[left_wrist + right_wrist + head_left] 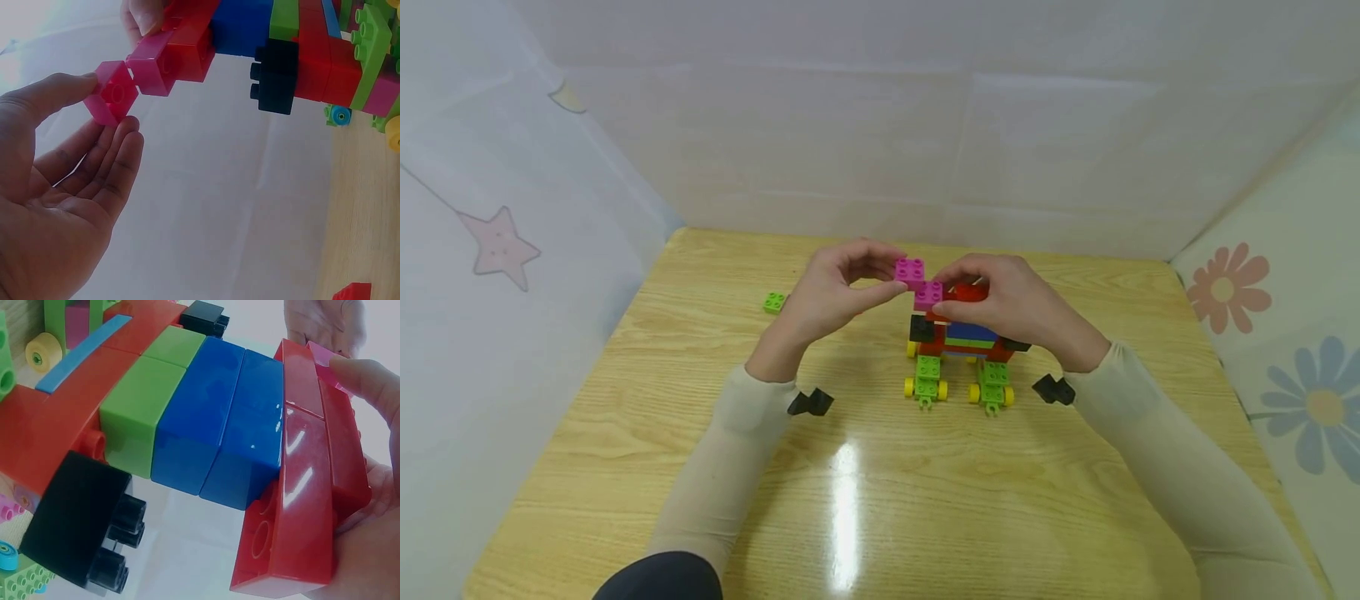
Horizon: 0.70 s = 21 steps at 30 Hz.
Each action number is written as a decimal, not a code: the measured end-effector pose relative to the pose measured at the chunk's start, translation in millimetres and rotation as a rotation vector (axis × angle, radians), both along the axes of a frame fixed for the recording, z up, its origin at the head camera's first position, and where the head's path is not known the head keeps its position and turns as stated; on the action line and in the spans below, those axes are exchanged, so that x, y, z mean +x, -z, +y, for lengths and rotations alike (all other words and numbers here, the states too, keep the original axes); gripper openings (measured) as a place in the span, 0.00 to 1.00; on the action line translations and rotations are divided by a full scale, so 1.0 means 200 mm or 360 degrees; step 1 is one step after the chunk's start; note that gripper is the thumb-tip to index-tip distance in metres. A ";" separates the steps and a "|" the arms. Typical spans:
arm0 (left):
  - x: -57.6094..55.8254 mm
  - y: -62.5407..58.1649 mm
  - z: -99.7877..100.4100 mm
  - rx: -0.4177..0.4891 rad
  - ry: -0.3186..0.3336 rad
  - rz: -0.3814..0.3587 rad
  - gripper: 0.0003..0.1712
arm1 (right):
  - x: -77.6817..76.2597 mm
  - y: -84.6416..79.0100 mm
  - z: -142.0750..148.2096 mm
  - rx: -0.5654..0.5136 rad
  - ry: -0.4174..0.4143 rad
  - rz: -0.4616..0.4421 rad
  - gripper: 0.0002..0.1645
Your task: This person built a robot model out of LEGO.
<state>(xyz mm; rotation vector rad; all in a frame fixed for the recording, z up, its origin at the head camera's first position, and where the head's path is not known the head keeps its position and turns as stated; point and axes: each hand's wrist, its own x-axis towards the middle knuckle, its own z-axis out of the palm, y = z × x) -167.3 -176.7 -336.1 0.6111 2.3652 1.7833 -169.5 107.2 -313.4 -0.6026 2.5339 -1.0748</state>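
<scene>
Between the thumb and fingers of my left hand (831, 287) is a pink toy brick (909, 269), its hollow underside showing in the left wrist view. A second pink brick (928, 293) sits at the end of the top red bricks (306, 462) of a toy brick model, right beside the first. My right hand (1011, 296) grips the model's top there, its thumb (369, 381) at the pink and red bricks. Below come blue bricks (200, 419), green bricks (134, 419) and a red layer, with black bricks (78, 519) sticking out at the sides.
Green wheeled pieces (928, 368) with yellow wheels stand at the model's near side on the wooden table (962, 500). A small green brick (774, 302) lies left of my left hand. A red brick (353, 292) shows low in the left wrist view. Cloth walls (850, 142) surround the table.
</scene>
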 end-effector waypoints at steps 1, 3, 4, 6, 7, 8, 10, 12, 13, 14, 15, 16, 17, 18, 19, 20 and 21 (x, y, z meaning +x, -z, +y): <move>0.00 0.00 0.00 0.0000 0.0004 0.0003 0.20 | 0.00 0.00 0.00 -0.0003 0.0003 0.0003 0.26; 0.00 0.00 0.00 -0.0007 0.0008 0.0005 0.20 | 0.00 0.00 0.00 -0.0006 -0.0001 0.0004 0.27; 0.00 0.00 0.00 -0.0006 0.0011 0.0005 0.20 | 0.00 0.00 0.00 -0.0008 -0.0002 0.0003 0.28; 0.01 0.00 0.01 -0.0006 0.0014 0.0007 0.20 | 0.00 -0.01 0.00 -0.0010 -0.0004 0.0011 0.29; 0.01 0.00 0.01 -0.0006 0.0015 0.0010 0.20 | 0.00 -0.01 -0.01 -0.0014 -0.0007 0.0019 0.30; 0.01 0.00 0.01 -0.0005 0.0017 0.0009 0.20 | 0.00 -0.02 -0.01 -0.0020 -0.0011 0.0034 0.31; 0.01 0.00 0.02 -0.0005 0.0019 0.0008 0.20 | 0.00 -0.03 -0.02 -0.0038 -0.0017 0.0074 0.32; 0.01 0.00 0.02 -0.0007 0.0022 0.0006 0.20 | 0.00 -0.04 -0.03 -0.0058 -0.0020 0.0118 0.30; 0.02 0.00 0.02 -0.0010 0.0024 0.0004 0.20 | 0.00 -0.04 -0.03 -0.0074 -0.0023 0.0136 0.29; 0.02 0.00 0.03 -0.0011 0.0026 0.0003 0.20 | 0.00 -0.04 -0.04 -0.0088 -0.0024 0.0154 0.28; 0.02 0.00 0.03 -0.0015 0.0030 0.0007 0.20 | 0.00 -0.04 -0.04 -0.0100 -0.0024 0.0165 0.27; 0.02 0.00 0.03 -0.0019 0.0034 0.0011 0.19 | 0.00 -0.04 -0.04 -0.0109 -0.0023 0.0176 0.26; 0.02 0.00 0.03 -0.0024 0.0037 0.0017 0.19 | 0.00 -0.04 -0.05 -0.0116 -0.0021 0.0184 0.24; 0.02 0.00 0.03 -0.0029 0.0039 0.0025 0.19 | 0.00 -0.03 -0.05 -0.0122 -0.0020 0.0192 0.24; 0.02 0.00 0.03 -0.0032 0.0042 0.0031 0.19 | 0.00 -0.03 -0.05 -0.0129 -0.0018 0.0196 0.23; 0.02 0.00 0.03 -0.0035 0.0043 0.0038 0.19 | 0.00 -0.03 -0.05 -0.0129 -0.0015 0.0201 0.23; 0.03 -0.01 0.03 -0.0040 0.0044 0.0042 0.19 | 0.00 -0.03 -0.05 -0.0130 -0.0016 0.0202 0.23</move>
